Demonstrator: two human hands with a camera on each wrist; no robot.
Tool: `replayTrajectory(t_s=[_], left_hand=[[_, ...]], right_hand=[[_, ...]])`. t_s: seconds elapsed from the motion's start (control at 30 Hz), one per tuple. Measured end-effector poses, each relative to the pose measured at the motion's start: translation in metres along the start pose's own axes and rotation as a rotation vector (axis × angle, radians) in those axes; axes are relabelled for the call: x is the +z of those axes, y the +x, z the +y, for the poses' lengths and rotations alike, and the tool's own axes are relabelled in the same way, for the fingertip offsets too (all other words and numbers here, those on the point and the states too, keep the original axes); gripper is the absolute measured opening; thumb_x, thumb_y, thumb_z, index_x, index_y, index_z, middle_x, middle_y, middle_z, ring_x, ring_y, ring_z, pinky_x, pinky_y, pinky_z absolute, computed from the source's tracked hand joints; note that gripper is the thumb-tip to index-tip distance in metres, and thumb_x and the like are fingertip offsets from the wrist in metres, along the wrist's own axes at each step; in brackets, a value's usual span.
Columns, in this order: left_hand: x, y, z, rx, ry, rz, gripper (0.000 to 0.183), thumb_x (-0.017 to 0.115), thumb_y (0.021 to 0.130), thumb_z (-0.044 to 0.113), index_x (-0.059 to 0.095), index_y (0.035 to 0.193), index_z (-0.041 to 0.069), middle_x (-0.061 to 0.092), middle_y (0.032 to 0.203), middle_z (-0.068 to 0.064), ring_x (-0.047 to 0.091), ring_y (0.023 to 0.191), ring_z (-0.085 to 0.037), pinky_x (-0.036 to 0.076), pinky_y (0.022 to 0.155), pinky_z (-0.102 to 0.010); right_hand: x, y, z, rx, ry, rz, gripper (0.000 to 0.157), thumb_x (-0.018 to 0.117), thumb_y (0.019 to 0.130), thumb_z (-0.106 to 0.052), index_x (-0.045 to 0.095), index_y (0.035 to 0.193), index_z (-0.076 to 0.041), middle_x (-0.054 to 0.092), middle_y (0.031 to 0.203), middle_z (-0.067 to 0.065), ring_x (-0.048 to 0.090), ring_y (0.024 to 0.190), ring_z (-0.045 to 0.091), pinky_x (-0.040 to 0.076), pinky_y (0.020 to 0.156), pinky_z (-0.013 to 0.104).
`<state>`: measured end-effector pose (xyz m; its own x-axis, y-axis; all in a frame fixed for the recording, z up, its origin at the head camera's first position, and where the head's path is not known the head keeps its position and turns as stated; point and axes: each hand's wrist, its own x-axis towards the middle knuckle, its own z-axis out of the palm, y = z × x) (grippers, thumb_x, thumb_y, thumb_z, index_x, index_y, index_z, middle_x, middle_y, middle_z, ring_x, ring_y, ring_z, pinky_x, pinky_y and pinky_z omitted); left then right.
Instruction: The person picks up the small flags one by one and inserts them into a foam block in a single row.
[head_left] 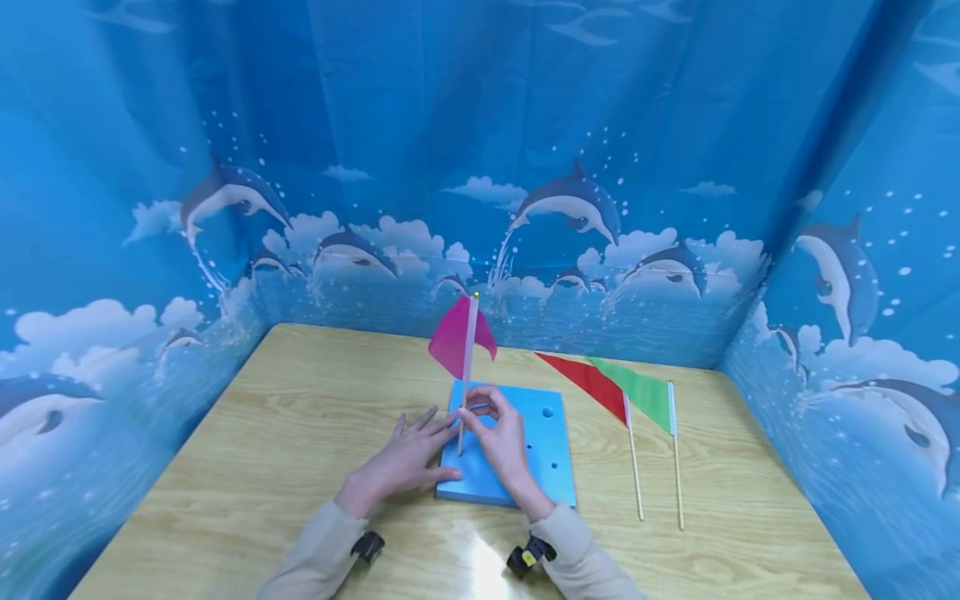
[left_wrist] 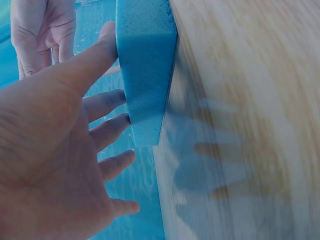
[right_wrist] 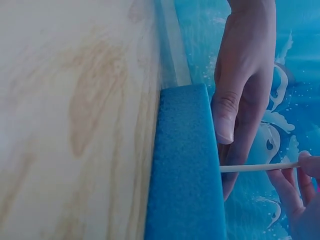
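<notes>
A pink flag (head_left: 453, 340) on a thin stick stands almost upright over the left part of a blue foam block (head_left: 551, 492). My right hand (head_left: 504, 437) pinches the stick between thumb and fingers, partway up. In the right wrist view the stick (right_wrist: 260, 167) meets the block's top face; how deep it sits is hidden. My left hand (head_left: 405, 458) lies at the block's left side, its fingers spread and fairly straight. In the left wrist view its thumb and some fingertips touch the foam block (left_wrist: 147, 75).
Right of the block, a red flag (head_left: 588, 382) and a green flag (head_left: 645, 393) lie on the wooden table (head_left: 300, 400), sticks toward me. Several holes show in the block's top. Dolphin-print curtains (head_left: 450, 125) enclose the table's back and sides.
</notes>
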<state>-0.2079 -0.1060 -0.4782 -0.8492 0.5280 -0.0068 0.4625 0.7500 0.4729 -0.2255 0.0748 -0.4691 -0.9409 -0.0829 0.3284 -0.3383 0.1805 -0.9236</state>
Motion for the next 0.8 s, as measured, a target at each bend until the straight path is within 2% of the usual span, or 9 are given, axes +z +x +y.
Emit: replayTrajectory(t_s=[0.13, 0.27, 0.57, 0.8], left_hand=[[-0.001, -0.001, 0.0009, 0.002, -0.002, 0.002, 0.077, 0.069, 0.093, 0.05, 0.042, 0.155, 0.014, 0.034, 0.164, -0.009, 0.017, 0.153, -0.044, 0.007, 0.115, -0.076], [-0.0017, -0.0015, 0.0018, -0.004, 0.003, 0.009, 0.077, 0.07, 0.092, 0.051, 0.043, 0.155, 0.013, 0.034, 0.164, -0.008, 0.018, 0.153, -0.044, 0.007, 0.116, -0.075], [-0.0015, -0.0015, 0.0019, -0.002, -0.002, 0.006, 0.077, 0.07, 0.092, 0.049, 0.044, 0.154, 0.012, 0.035, 0.164, -0.008, 0.018, 0.152, -0.044, 0.007, 0.116, -0.076], [0.0001, 0.0, 0.0003, -0.004, 0.009, 0.008, 0.077, 0.07, 0.092, 0.05, 0.044, 0.154, 0.013, 0.035, 0.163, -0.008, 0.018, 0.153, -0.044, 0.007, 0.116, -0.076]], right_hand=[[-0.0003, -0.0004, 0.0012, -0.027, -0.011, -0.009, 0.023, 0.072, 0.094, -0.006, 0.066, 0.115, 0.0, 0.071, 0.106, 0.014, 0.071, 0.09, 0.023, 0.061, 0.082, 0.042], [-0.0008, 0.0008, 0.0013, -0.024, -0.014, -0.015, 0.024, 0.073, 0.094, -0.009, 0.066, 0.115, -0.001, 0.071, 0.106, 0.014, 0.072, 0.091, 0.023, 0.061, 0.082, 0.042], [-0.0026, 0.0005, 0.0016, 0.001, 0.037, -0.034, 0.027, 0.073, 0.093, -0.009, 0.066, 0.116, 0.002, 0.072, 0.103, 0.013, 0.072, 0.089, 0.026, 0.063, 0.071, 0.03], [-0.0034, 0.0, 0.0015, -0.022, -0.007, -0.007, 0.024, 0.075, 0.091, -0.008, 0.07, 0.113, -0.004, 0.074, 0.103, 0.014, 0.072, 0.09, 0.03, 0.062, 0.072, 0.028]])
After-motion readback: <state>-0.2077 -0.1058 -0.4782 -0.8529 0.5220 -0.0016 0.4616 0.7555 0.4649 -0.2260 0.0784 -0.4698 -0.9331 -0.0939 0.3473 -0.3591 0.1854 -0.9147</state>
